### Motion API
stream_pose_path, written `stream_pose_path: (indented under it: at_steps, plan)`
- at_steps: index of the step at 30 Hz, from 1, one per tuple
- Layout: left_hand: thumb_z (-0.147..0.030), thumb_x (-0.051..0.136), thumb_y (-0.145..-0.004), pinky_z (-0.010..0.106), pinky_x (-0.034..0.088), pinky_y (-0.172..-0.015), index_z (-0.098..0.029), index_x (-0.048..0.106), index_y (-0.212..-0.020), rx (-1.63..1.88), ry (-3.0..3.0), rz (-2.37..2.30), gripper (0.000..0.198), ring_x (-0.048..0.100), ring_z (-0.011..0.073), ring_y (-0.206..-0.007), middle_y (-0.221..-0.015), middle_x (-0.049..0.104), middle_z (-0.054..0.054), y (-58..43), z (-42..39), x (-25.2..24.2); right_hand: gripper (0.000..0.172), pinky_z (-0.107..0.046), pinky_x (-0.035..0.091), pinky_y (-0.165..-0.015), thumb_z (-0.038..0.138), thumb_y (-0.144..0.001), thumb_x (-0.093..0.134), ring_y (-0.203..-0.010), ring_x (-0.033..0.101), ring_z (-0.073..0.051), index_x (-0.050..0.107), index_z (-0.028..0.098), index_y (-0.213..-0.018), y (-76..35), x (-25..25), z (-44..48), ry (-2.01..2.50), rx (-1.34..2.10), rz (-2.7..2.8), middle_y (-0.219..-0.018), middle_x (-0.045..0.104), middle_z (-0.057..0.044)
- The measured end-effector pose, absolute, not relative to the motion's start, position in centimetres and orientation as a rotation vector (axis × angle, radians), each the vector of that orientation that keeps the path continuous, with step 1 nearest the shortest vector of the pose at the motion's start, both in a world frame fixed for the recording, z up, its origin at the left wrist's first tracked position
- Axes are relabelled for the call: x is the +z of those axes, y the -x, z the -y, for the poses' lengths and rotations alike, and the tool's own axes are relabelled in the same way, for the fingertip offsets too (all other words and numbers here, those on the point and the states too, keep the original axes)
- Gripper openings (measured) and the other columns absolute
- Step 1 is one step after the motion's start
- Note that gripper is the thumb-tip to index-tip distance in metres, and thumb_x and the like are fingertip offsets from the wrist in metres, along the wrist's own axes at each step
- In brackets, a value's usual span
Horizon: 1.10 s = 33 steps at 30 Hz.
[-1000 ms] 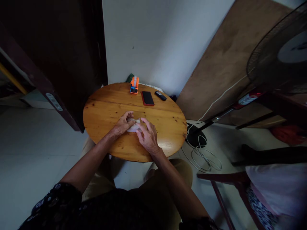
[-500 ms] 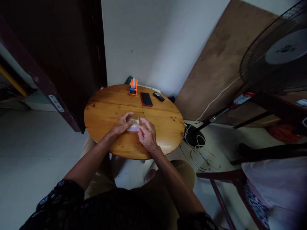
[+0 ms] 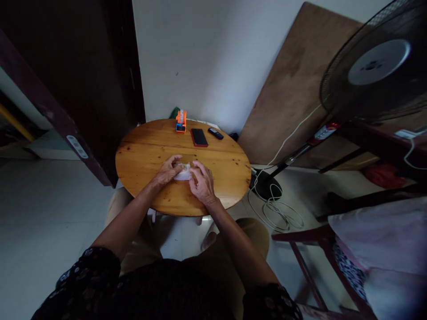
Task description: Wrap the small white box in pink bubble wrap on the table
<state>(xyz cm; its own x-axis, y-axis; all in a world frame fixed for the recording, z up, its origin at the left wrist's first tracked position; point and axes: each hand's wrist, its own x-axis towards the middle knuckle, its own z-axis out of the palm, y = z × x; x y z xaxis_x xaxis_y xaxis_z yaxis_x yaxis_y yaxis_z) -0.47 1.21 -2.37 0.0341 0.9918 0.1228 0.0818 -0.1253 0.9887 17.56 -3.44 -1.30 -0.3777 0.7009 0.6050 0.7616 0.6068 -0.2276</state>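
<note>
A small white packet-like thing, partly see-through on top, lies on the round wooden table between my hands. Its exact kind is too small to make out. My left hand grips its left end, thumb on top and fingers curved over it. At the right end, my right hand has thumb and fingertips closed on its edge, the fingers bent. Both hands cover parts of the packet.
Toward the table's back stand an orange and blue tape dispenser, a dark phone with red edges and a small black handset. A standing fan, loose white cable and a chair are to the right.
The view has shifted slightly, so the table and fan appear further left. My hands stay on the white packet, with only small finger movement.
</note>
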Motion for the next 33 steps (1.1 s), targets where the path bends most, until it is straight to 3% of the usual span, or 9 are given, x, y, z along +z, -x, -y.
stream_pose_path:
  at_steps: [4, 11, 20, 27, 29, 33]
  plan:
    - [-0.04, 0.073, -0.068, 0.029, 0.049, -0.073, -0.015, 0.059, -0.123, 1.237, -1.395, -1.179, 0.062, 0.059, 0.017, -0.081, -0.096, 0.065, 0.006, 0.6, -1.1, -2.2, 0.043, -0.043, 0.041, -0.101, 0.017, -0.087, 0.051, -0.123, 0.052, -0.029, 0.065, 0.019, -0.127, -17.4, -1.2, 3.5, 1.114, -0.154, 2.227, -0.142, 0.054, -0.015]
    - [-0.04, 0.076, -0.063, 0.029, 0.047, -0.074, -0.015, 0.059, -0.124, 1.215, -1.351, -1.171, 0.068, 0.058, 0.017, -0.08, -0.095, 0.064, 0.004, 0.7, -1.3, -2.3, 0.036, -0.043, 0.041, -0.104, 0.014, -0.082, 0.053, -0.122, 0.053, -0.029, 0.066, 0.018, -0.116, -17.3, -1.4, 3.3, 1.128, -0.088, 2.134, -0.138, 0.057, -0.014]
    - [-0.033, 0.074, -0.065, 0.023, 0.044, -0.065, -0.019, 0.067, -0.091, 1.478, -1.043, -1.161, 0.031, 0.057, 0.012, -0.069, -0.079, 0.065, 0.0, 0.7, -1.9, -2.1, 0.025, -0.043, 0.043, -0.106, 0.015, -0.084, 0.05, -0.123, 0.055, -0.028, 0.064, 0.019, -0.105, -17.7, -1.6, 2.8, 1.169, -0.001, 1.906, -0.133, 0.058, -0.015]
    - [-0.035, 0.073, -0.06, 0.022, 0.039, -0.056, -0.019, 0.064, -0.083, 1.551, -0.957, -1.231, 0.03, 0.058, 0.0121, -0.064, -0.074, 0.064, 0.0, 1.8, -2.4, -2.1, 0.02, -0.045, 0.043, -0.107, 0.016, -0.082, 0.052, -0.125, 0.055, -0.028, 0.065, 0.021, -0.097, -18.2, -2.1, 2.3, 1.205, 0.136, 1.786, -0.133, 0.058, -0.014]
    - [-0.035, 0.074, -0.059, 0.022, 0.039, -0.055, -0.019, 0.063, -0.082, 1.543, -0.954, -1.233, 0.031, 0.059, 0.0122, -0.062, -0.072, 0.063, -0.001, 1.8, -2.4, -2.1, 0.027, -0.046, 0.042, -0.11, 0.018, -0.079, 0.057, -0.127, 0.054, -0.029, 0.064, 0.021, -0.105, -18.3, -2.2, 2.1, 1.18, 0.216, 1.769, -0.133, 0.058, -0.014]
    - [-0.034, 0.076, -0.057, 0.023, 0.039, -0.055, -0.018, 0.064, -0.081, 1.53, -0.981, -1.233, 0.031, 0.057, 0.0118, -0.059, -0.069, 0.062, -0.001, 1.5, -2.2, -2.0, 0.061, -0.046, 0.04, -0.114, 0.023, -0.076, 0.064, -0.13, 0.053, -0.028, 0.051, 0.02, -0.136, -18.5, -2.5, 1.6, 1.134, 0.514, 1.734, -0.141, 0.055, -0.014]
